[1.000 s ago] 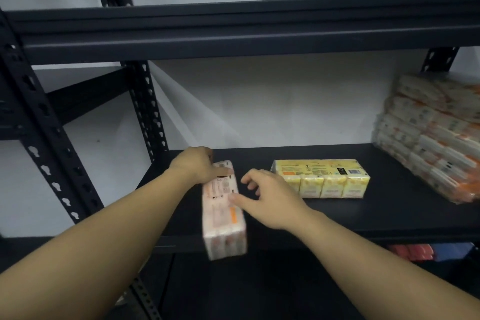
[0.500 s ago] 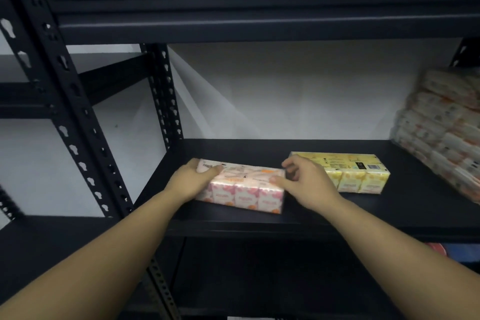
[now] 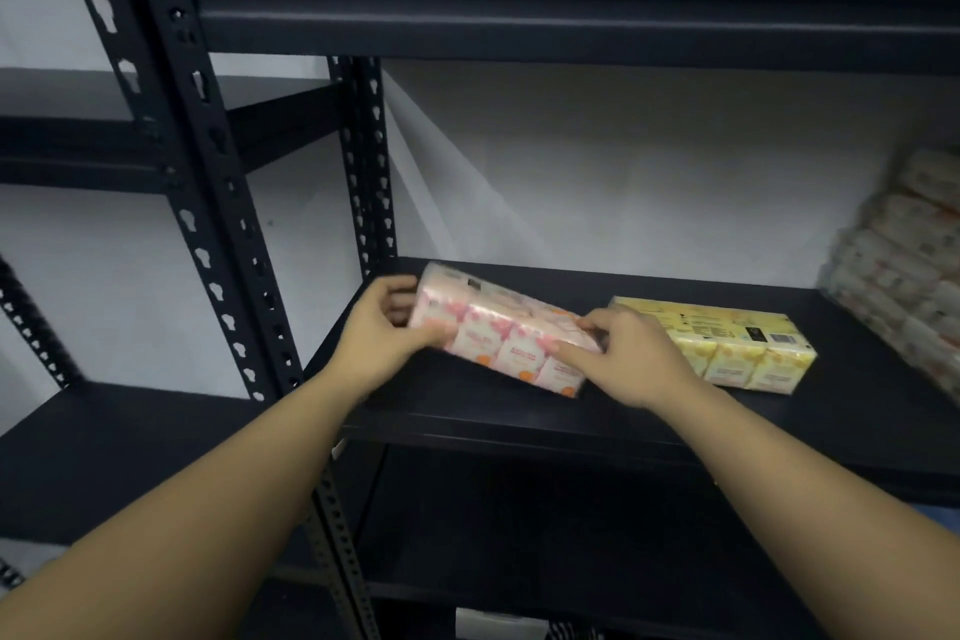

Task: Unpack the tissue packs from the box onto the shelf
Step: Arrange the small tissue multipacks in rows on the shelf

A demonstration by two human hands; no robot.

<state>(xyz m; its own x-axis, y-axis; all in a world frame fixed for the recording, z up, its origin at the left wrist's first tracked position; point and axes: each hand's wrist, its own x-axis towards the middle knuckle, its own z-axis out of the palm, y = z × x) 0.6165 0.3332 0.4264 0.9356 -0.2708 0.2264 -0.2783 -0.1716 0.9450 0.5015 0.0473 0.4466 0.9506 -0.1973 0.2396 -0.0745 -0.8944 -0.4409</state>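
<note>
a person's left hand (image 3: 387, 334) and right hand (image 3: 626, 354) grip opposite ends of a pink tissue pack (image 3: 498, 334), fingers curled around it, on a black metal shelf (image 3: 467, 411). just right of it lies a yellow tissue pack (image 3: 727, 343); a stack of tissue packs (image 3: 904, 270) sits blurred at far right.

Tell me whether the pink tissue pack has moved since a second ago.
Yes. The pink tissue pack then hung end-on over the shelf's front edge; now it lies sideways, further back, closer to the yellow pack.
</note>
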